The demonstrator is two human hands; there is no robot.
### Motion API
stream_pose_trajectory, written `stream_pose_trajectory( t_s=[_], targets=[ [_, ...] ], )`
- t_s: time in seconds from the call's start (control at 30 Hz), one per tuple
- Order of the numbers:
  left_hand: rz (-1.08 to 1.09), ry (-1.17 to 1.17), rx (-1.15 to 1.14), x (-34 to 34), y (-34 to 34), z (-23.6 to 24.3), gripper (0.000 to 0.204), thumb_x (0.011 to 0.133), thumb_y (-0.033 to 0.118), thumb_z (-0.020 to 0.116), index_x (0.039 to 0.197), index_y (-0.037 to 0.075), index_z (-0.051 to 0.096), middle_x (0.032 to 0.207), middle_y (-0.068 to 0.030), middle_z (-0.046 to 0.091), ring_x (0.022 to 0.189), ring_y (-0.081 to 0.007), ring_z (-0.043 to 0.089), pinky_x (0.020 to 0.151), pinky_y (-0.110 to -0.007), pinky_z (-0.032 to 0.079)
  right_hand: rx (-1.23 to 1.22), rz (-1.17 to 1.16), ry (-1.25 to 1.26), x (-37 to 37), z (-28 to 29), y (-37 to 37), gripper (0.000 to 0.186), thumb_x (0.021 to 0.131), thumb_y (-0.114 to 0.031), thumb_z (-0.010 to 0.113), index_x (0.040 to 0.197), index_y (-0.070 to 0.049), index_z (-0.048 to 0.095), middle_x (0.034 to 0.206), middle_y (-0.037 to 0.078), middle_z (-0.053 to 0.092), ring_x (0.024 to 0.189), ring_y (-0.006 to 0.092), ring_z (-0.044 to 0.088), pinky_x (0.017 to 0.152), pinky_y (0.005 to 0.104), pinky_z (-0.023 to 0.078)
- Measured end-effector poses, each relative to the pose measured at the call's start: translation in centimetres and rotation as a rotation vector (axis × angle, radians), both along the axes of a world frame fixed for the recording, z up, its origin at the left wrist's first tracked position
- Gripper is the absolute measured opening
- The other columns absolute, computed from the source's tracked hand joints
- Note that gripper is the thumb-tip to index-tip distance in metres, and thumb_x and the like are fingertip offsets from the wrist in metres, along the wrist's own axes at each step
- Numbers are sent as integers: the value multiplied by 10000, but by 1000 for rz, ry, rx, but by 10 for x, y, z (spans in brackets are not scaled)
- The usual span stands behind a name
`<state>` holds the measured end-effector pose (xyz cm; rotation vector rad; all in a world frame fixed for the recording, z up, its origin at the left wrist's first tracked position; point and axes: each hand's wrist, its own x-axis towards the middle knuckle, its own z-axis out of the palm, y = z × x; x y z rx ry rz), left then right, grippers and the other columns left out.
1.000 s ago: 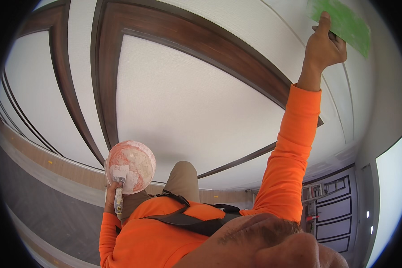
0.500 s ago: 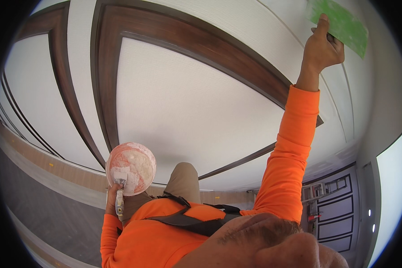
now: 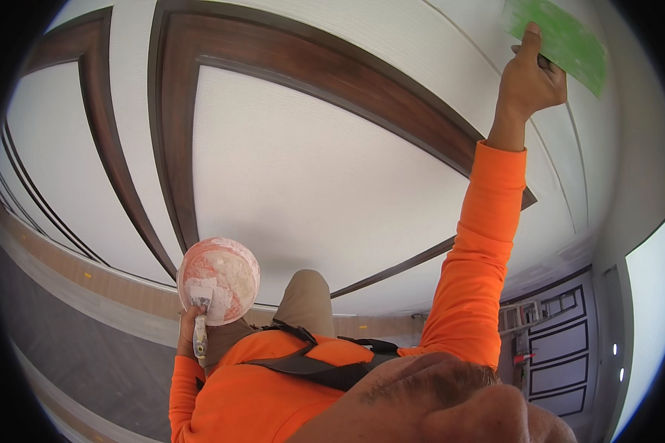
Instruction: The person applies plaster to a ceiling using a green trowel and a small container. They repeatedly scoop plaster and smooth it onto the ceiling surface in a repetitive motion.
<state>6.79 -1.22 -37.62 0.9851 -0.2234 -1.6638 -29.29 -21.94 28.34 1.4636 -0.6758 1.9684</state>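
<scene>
My left hand (image 3: pixel 188 325) is closed at the near rim of a round bucket (image 3: pixel 253 299) with pinkish-white filler (image 3: pixel 233 277) smeared over its inside. A putty knife (image 3: pixel 200 340) lies across that rim against the same hand, its blade inside the bucket and its worn handle pointing back toward me. My right arm is stretched up and to the right. In my right hand (image 3: pixel 532 77) is a flat green spreader (image 3: pixel 569 52), gripped between thumb and fingers and flecked with white. The spreader is against or close to the white upper wall (image 3: pixel 451 52); contact cannot be made out.
Dark brown wood moulding (image 3: pixel 310 55) frames white wall panels (image 3: pixel 318 177) before me. A grey floor (image 3: pixel 96 354) with a wooden border lies at lower left. At the far right stand a ladder (image 3: pixel 521 317) and another panelled wall (image 3: pixel 561 362).
The bucket and my left hand sit very slightly farther right in the picture. My right hand with the spreader has shifted a touch left. Both grips look the same.
</scene>
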Motion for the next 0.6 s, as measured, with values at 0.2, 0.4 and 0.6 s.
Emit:
stream_pose_trajectory(
  t_s=[0.2, 0.4, 0.6],
  targets=[
    [7, -3, -39, -2, 1, 16, 543, 799, 190, 653, 1298, -7, 570, 960, -79, 659, 767, -216, 669, 646, -351, 580, 71, -61, 14, -10, 3, -5, 223, 875, -182, 784, 873, 38, 746, 750, 62, 736, 611, 132, 672, 636, 260, 524],
    [-25, -8, -20, 0, 2, 18, 522, 796, 203, 652, 1270, -4, 580, 948, -72, 657, 704, -211, 660, 600, -339, 577, 13, -26, -53, -10, 1, -5, 217, 877, -175, 774, 854, 39, 748, 730, 59, 731, 603, 125, 665, 617, 256, 518],
    [-21, -18, -30, 4, 2, 4, 530, 794, 204, 650, 1275, -5, 578, 961, -79, 656, 716, -217, 664, 585, -344, 574, 21, -65, 35, -8, 2, -5, 222, 874, -180, 773, 872, 40, 750, 752, 70, 736, 610, 130, 670, 612, 255, 521]
  ],
)
